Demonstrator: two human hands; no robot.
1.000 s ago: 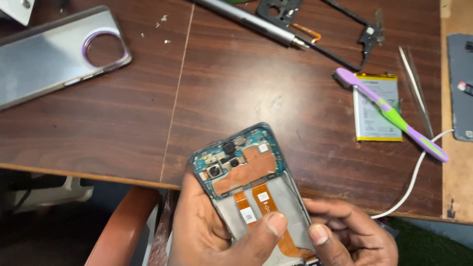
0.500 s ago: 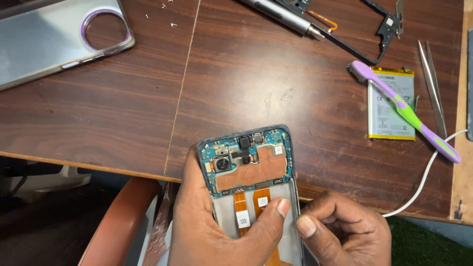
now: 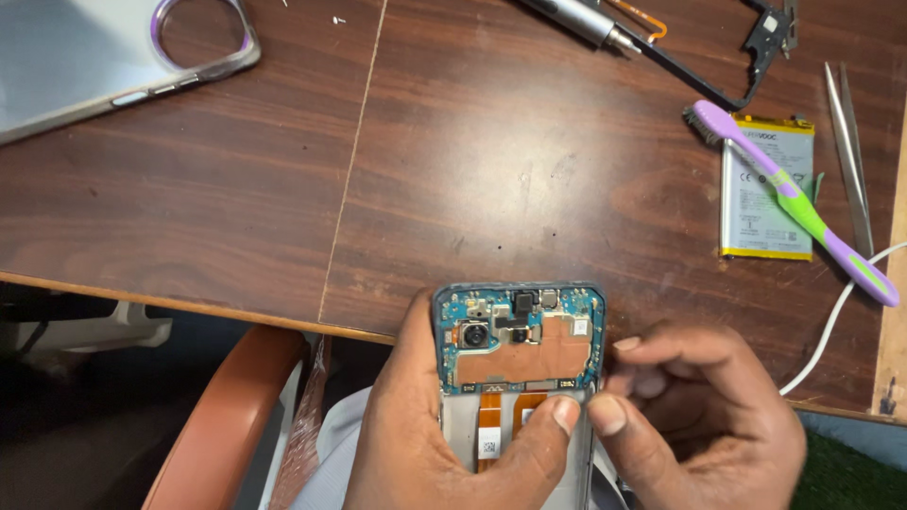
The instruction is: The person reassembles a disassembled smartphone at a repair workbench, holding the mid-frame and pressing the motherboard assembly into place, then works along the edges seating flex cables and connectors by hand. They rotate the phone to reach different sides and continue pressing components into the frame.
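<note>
Up at about ten o'clock, a clear phone back cover [image 3: 85,57] with a purple camera ring lies flat on the brown wooden table [image 3: 283,189]. Below the table edge, at seven o'clock, an orange chair arm [image 3: 222,416] shows.

Toward six o'clock, the left hand [image 3: 425,444] holds an opened phone [image 3: 518,359], its back off, over the near edge of the table. The left fingers are clamped on the phone: the palm wraps the left side and the thumb [image 3: 557,420] presses across the lower frame, just below the blue circuit board with its copper shield and camera modules. Orange flex cables run down the empty battery bay beneath the thumb.

Just to the right, at five o'clock, the right hand [image 3: 699,425] touches the phone's right edge. Its fingers are drawn together, thumb tip and fingertips pinched at the frame's right side beside the left thumb; whether they hold anything small between them I cannot tell.

At one o'clock lie a grey screwdriver [image 3: 576,21] and a black phone frame piece [image 3: 756,47]. At two o'clock, a purple and green toothbrush [image 3: 794,203] rests across a loose battery [image 3: 761,217], with metal tweezers [image 3: 850,151] just beside it and a white cable [image 3: 836,321] curving at three o'clock.
</note>
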